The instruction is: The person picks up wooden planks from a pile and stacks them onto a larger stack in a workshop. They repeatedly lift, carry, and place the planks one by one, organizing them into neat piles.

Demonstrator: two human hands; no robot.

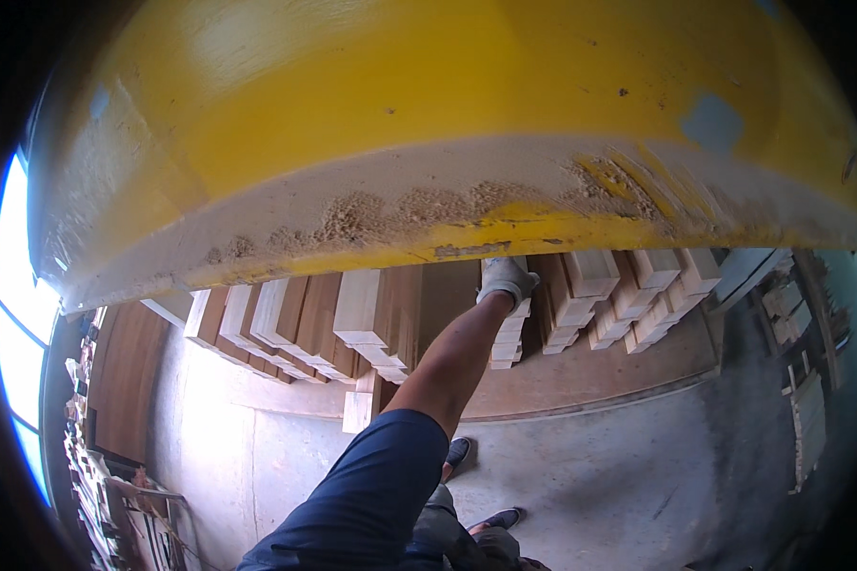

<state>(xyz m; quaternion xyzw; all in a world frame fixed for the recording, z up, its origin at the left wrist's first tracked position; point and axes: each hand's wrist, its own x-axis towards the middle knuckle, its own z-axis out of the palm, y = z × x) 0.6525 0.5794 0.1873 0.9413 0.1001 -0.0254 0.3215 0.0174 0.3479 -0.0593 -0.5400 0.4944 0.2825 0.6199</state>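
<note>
My left hand (507,278), in a pale work glove, reaches forward over a narrow stack of light wooden blocks (508,335). Its fingers pass behind the lower edge of a large yellow surface (428,93), so their grip is hidden. The thumb side shows at the right of the glove. To the left stand several stacks of squared timber (361,307), and more timber stacks (591,275) stand to the right. A smaller wooden piece (358,412) juts out below the left stacks. My right hand is out of view.
Sawdust cakes the yellow surface's lower rim, low over the timber. The stacks rest on a brown board (585,378) on the concrete floor (585,457). Piled wood strips (89,457) and a brown panel (125,385) are at left; more wood pieces (808,428) lie at right.
</note>
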